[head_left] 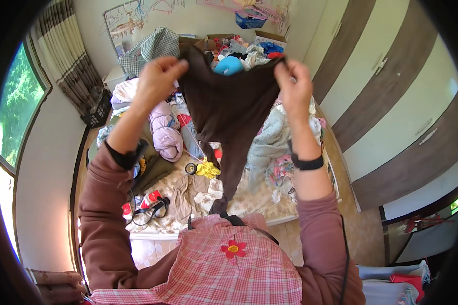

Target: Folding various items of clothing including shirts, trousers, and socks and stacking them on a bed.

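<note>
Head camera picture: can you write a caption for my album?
Both hands, left hand and right hand, hold up a dark brown garment above a bed strewn with clothes.

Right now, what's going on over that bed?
A person holds up a dark brown fabric garment by its top edge, the left hand pinching one corner and the right hand the other. It hangs stretched between the hands above a bed heaped with mixed clothes. A lilac padded garment lies bundled on the left, and a pale green knitted piece lies under the right forearm.

Brown garment [228, 109] between raised hands
</note>
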Demonstrator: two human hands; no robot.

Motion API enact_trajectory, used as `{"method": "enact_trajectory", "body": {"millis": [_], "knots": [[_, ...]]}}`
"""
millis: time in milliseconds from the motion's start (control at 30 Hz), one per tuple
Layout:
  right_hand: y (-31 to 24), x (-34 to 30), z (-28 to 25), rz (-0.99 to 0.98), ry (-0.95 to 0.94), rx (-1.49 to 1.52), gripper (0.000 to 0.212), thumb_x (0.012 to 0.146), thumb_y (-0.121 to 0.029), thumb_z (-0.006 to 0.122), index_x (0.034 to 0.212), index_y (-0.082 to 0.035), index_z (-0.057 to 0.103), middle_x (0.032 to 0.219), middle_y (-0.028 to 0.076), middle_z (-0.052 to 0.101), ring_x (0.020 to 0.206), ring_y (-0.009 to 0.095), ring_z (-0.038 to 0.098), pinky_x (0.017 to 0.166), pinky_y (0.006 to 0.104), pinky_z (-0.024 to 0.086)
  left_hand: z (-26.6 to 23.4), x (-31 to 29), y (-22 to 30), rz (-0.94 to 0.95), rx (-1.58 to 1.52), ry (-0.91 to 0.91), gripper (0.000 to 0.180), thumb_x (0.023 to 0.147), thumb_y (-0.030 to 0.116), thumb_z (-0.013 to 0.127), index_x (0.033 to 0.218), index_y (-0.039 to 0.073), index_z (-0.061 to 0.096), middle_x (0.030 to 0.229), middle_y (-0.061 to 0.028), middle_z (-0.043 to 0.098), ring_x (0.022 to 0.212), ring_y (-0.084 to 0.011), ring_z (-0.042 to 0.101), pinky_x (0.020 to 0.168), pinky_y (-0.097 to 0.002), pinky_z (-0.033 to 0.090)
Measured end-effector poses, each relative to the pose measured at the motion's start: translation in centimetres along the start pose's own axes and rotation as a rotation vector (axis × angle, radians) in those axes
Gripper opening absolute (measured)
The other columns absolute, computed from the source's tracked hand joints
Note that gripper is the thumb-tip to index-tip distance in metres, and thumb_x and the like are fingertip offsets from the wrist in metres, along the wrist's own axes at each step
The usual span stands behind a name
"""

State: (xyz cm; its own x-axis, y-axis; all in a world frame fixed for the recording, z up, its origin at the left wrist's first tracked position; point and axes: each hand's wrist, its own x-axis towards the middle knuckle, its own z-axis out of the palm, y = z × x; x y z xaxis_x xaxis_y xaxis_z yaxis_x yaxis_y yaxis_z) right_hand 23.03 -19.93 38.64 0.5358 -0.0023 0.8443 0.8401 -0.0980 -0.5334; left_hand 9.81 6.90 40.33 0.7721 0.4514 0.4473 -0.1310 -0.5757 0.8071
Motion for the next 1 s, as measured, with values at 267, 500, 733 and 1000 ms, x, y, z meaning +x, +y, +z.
{"method": "enact_trajectory", "body": {"millis": [267,500,733,1000], "knots": [[-10.0,13.1,0.6,-0.716,0.365,0.556,0.020,0.089,-0.023,0.063,0.088,-0.003,0.066,0.077,0.003,0.065,0.064,0.010,0.060,0.059,0.0228,0.050,-5.4,2.9,12.8,1.045,-0.160,0.692,0.024,0.084,0.022,0.069,0.096,0.002,0.069,0.075,-0.0003,0.061,0.072,-0.0058,0.056,0.066,-0.0194,0.042],[-2.1,10.2,0.4,-0.079,-0.238,0.018,0.023,0.085,-0.020,0.063,0.094,0.002,0.060,0.085,0.009,0.067,0.079,0.017,0.063,0.071,0.0282,0.048,-5.6,2.9,5.5,0.232,0.461,0.168,0.028,0.082,0.029,0.064,0.084,0.001,0.067,0.070,-0.0134,0.063,0.070,-0.0251,0.062,0.068,-0.0354,0.047],[-4.2,10.9,1.7,0.102,-0.167,0.257,0.025,0.089,-0.021,0.060,0.096,0.002,0.059,0.078,0.005,0.065,0.070,0.009,0.059,0.063,0.0230,0.046,-5.1,4.0,7.3,0.080,-0.403,0.113,0.026,0.090,0.024,0.056,0.096,0.000,0.064,0.078,-0.0013,0.062,0.067,-0.0102,0.056,0.058,-0.0257,0.043],[-4.3,13.0,2.8,0.160,-0.199,-0.011,0.033,0.084,-0.029,0.061,0.091,0.004,0.062,0.077,0.009,0.065,0.070,0.015,0.060,0.065,0.0309,0.046,-4.2,6.4,7.9,-0.204,-0.687,-0.012,0.030,0.089,0.024,0.058,0.104,-0.002,0.061,0.100,-0.0102,0.067,0.082,-0.0192,0.064,0.073,-0.0296,0.052]]}}
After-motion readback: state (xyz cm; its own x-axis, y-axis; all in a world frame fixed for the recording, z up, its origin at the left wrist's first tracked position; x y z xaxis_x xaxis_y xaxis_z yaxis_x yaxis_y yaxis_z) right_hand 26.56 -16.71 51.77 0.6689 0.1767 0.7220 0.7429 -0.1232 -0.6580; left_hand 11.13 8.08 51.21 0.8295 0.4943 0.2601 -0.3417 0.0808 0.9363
